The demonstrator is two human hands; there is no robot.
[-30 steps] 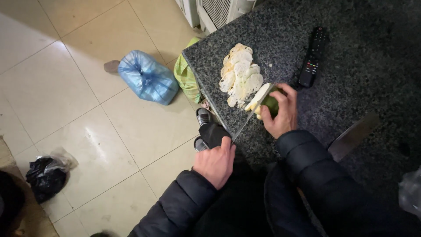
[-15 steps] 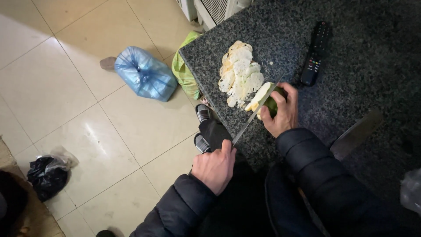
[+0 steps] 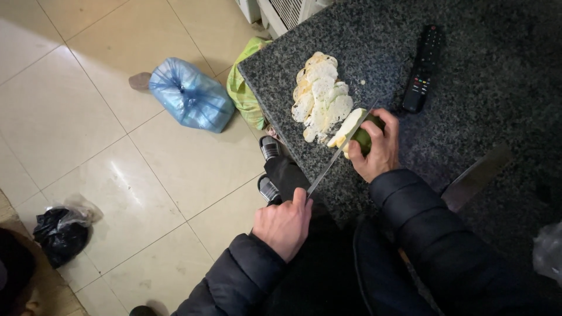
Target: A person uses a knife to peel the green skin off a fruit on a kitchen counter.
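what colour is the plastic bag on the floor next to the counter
Light blue, translucent and tied shut; the bag shows best in the head view.

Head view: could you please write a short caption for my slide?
Left hand draws a knife through a green vegetable held by the right hand beside pale slices on a granite counter.

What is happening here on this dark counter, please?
A person in a dark padded jacket is slicing a green vegetable on a dark speckled stone counter. The left hand grips a knife, its blade laid against the pale cut end. The right hand steadies the vegetable. A pile of pale slices lies just beyond, and a black remote control rests nearby. On the tiled floor sit a blue plastic bag and a black bag.
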